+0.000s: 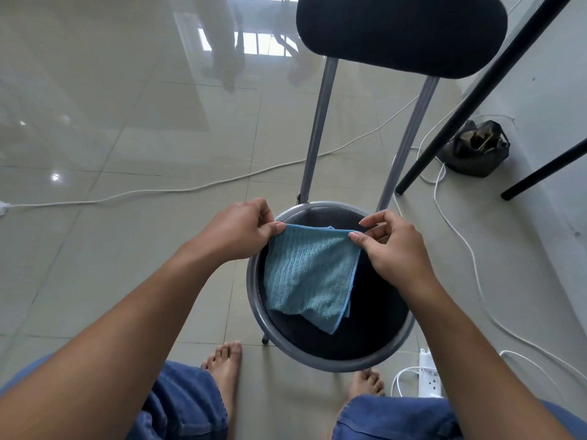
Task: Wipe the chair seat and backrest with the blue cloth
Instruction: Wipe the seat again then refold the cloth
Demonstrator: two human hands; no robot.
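Observation:
A chair with a round black seat (378,312) in a grey metal ring stands right below me. Its black padded backrest (401,34) rises on two grey posts at the top of the view. The blue cloth (309,274) hangs folded over the seat, held up by its top edge. My left hand (236,231) pinches the cloth's top left corner. My right hand (395,246) pinches the top right corner between thumb and fingers.
White cables (178,190) trail across the glossy tiled floor. A white power strip (428,374) lies by my right foot. Black table legs (470,100) slant down at the right beside a dark bag (476,149). My bare feet stand just in front of the chair.

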